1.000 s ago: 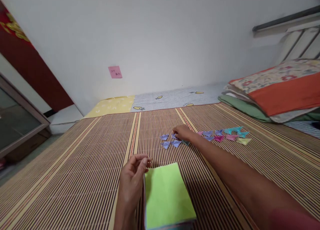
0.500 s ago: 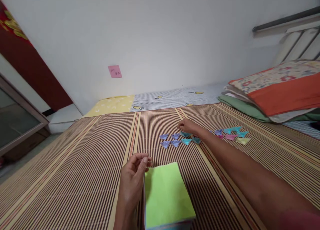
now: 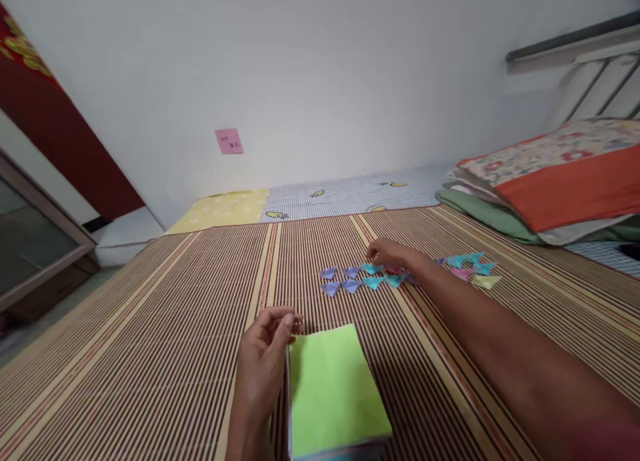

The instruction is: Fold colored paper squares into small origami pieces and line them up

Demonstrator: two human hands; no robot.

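Two rows of small folded paper shapes lie on the striped mat (image 3: 200, 327). Purple ones (image 3: 331, 288) are at the left end, turquoise ones (image 3: 373, 283) beside them, and a pink one (image 3: 463, 273) and a yellow one (image 3: 486, 281) at the right. My right hand (image 3: 387, 253) is over the back row, its fingers bent; what they hold, if anything, is hidden, and the forearm covers some shapes. A stack of square paper with a lime green top sheet (image 3: 337, 391) lies near me. At its left edge is my left hand (image 3: 267, 344), fingers curled and thumb near them.
Cushions (image 3: 575, 174) and green cloth are piled at the right, below a radiator (image 3: 605, 87). A pink note (image 3: 229, 141) is on the white wall. Yellow and checked bedding (image 3: 340, 197) borders the mat's far edge.
My right hand has moved a little to the right along the back row, uncovering the turquoise shape there. My left hand and the paper stack have barely moved.
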